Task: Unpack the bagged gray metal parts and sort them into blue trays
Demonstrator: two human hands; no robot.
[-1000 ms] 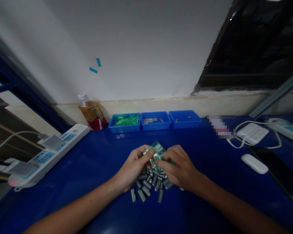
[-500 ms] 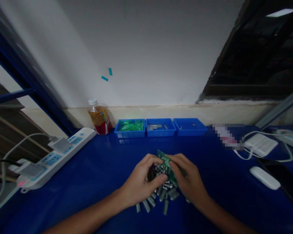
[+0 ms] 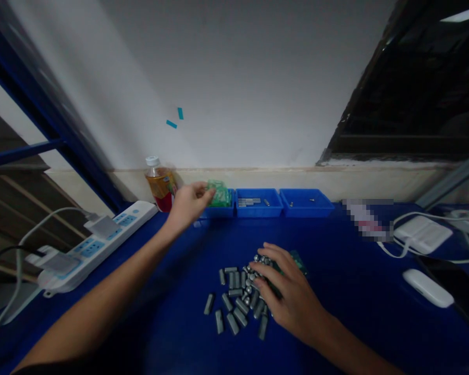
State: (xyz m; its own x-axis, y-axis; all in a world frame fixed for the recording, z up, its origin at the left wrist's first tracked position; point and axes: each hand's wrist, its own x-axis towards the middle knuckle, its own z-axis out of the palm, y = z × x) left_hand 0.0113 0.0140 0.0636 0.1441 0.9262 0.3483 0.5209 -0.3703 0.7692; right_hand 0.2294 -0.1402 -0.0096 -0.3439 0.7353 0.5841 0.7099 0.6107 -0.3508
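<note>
My left hand (image 3: 187, 203) reaches out to the leftmost blue tray (image 3: 219, 209) at the back, fingers pinched near the green plastic pieces (image 3: 219, 194) in it; whether it grips one I cannot make out. Near me, my right hand (image 3: 287, 294) rests on a green circuit board (image 3: 299, 260), fingers curled over its edge, with the board mostly hidden under the hand. Several small grey metal cylinders (image 3: 234, 302) lie scattered on the blue table just left of that hand.
Two more blue trays (image 3: 260, 208) (image 3: 307, 205) with a few small parts stand beside the first. A drink bottle (image 3: 161, 185) and a white power strip (image 3: 94, 242) are on the left. White chargers (image 3: 422, 234), cables and a white case (image 3: 428, 288) lie at right.
My left hand let go of the green board and moved up and away to the leftmost tray. My right hand lowered the board onto the table by the cylinders.
</note>
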